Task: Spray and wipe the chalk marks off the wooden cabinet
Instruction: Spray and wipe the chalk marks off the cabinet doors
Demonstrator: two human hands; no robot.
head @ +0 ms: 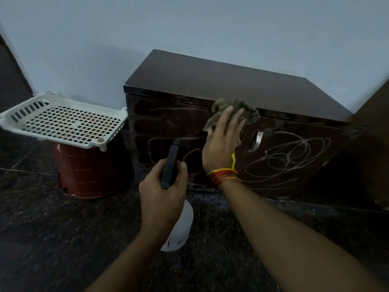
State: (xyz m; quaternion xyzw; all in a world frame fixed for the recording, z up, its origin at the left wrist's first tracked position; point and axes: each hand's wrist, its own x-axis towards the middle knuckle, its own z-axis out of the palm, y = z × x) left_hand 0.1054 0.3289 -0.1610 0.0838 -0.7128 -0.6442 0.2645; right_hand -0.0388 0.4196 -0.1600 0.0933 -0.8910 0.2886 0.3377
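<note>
A low dark wooden cabinet stands against the wall, its front doors covered in white chalk scribbles. My right hand presses a crumpled brownish cloth flat against the upper front, near the seam between the two doors, fingers straight. My left hand grips a spray bottle with a white body and a black nozzle head that points toward the cabinet's left door.
A white perforated plastic basket sits on an upturned red-brown bucket left of the cabinet. A metal handle is on the right door. A brown panel leans at the far right. The floor is dark speckled stone.
</note>
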